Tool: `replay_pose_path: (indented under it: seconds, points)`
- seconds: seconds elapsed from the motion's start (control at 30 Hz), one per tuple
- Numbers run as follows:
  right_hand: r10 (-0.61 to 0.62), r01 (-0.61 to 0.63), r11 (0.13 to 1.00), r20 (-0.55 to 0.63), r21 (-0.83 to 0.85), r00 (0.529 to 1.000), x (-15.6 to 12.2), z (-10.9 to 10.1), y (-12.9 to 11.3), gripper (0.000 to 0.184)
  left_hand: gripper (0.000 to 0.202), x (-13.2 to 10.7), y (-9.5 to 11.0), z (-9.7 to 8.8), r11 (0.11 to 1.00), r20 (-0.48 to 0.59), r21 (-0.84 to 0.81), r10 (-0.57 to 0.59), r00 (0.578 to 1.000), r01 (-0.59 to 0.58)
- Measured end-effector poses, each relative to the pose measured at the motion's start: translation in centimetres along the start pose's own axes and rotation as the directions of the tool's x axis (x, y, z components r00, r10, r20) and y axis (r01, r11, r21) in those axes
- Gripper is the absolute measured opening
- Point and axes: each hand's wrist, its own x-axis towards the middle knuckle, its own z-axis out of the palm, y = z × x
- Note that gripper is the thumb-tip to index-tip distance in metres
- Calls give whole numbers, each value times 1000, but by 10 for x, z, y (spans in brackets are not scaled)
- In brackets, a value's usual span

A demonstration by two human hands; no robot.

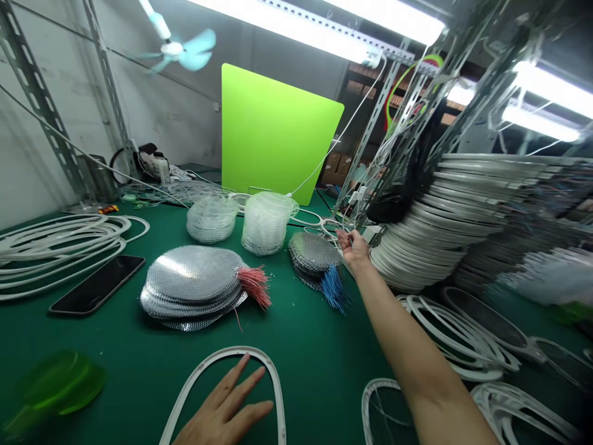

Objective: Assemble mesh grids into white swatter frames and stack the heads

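A white oval plastic frame (274, 375) lies at the front of the green table. My left hand (227, 402) rests inside its loop with fingers spread, one fingertip at the frame's upper inner edge. My right arm stretches far forward, and my right hand (354, 247) is open with nothing visible in it. It is just beyond a stack of dark mesh sheets (315, 253) with blue wires (333, 290). Left of that stack lies a pile of silvery oval mesh sheets (194, 278) with red wires (254, 285).
Two stacks of clear plastic rings (266, 222) stand behind the meshes. A phone (98, 285) and white loops (60, 247) lie at left. A tall leaning stack of white frames (430, 228) rises at right. A green panel (278, 136) stands at the back.
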Motion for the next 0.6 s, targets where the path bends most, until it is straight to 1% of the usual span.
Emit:
replay_pose_path:
  seconds: [0.03,0.07,0.1,0.13,0.17,0.2,0.23,0.27,0.3,0.33,0.37,0.4,0.43,0.47,0.5,0.53,0.57,0.6]
  points:
    - [-58,59,997,-15,57,998,-12,4,0,23,41,5,10,-6,996,-27,-57,-63,998,62]
    - [-114,116,988,-23,105,993,-28,5,0,16,40,12,20,-13,979,-47,-144,-153,987,145]
    - [-164,166,976,-22,143,986,-48,3,0,8,41,20,29,-21,937,-46,-265,-248,968,228]
    - [-205,203,964,-9,173,979,-72,0,1,7,45,31,38,-30,861,-20,-413,-335,942,297]
    - [-234,227,954,14,197,972,-99,-6,3,14,49,42,45,-38,740,29,-573,-411,911,352]
    - [-252,238,949,46,208,966,-130,-13,6,20,54,55,50,-45,582,84,-724,-459,884,370]
    - [-258,237,949,80,208,963,-163,-22,9,24,57,67,52,-51,408,120,-847,-476,871,340]
    - [-257,232,953,117,194,959,-196,-30,14,25,59,78,53,-56,237,159,-925,-468,869,297]
    - [-248,227,963,158,144,956,-228,-40,19,25,58,86,52,-59,105,182,-961,-451,874,255]
    - [-198,183,979,205,92,959,-257,-49,25,24,53,90,50,-61,26,195,-973,-442,876,230]
    - [-101,92,995,259,45,960,-282,-58,30,25,47,89,47,-62,-5,202,-975,-449,870,224]
    - [26,-31,999,294,14,955,-302,-66,35,26,43,84,44,-61,-7,214,-971,-469,857,239]
    - [169,-184,983,318,16,933,-317,-72,41,29,41,76,42,-60,9,234,-962,-498,835,274]
    - [304,-338,940,338,48,891,-327,-77,46,32,40,65,40,-58,29,257,-947,-530,808,320]
    - [408,-469,878,356,99,840,-334,-79,52,37,41,52,39,-57,46,278,-930,-560,780,364]
    - [480,-564,812,380,149,791,-339,-79,58,43,43,39,37,-55,60,294,-914,-583,757,401]
    - [520,-625,759,411,180,749,-344,-77,63,47,44,25,36,-54,77,311,-896,-591,744,437]
    - [535,-655,731,434,191,725,-348,-73,69,52,45,13,35,-52,109,323,-876,-591,739,470]
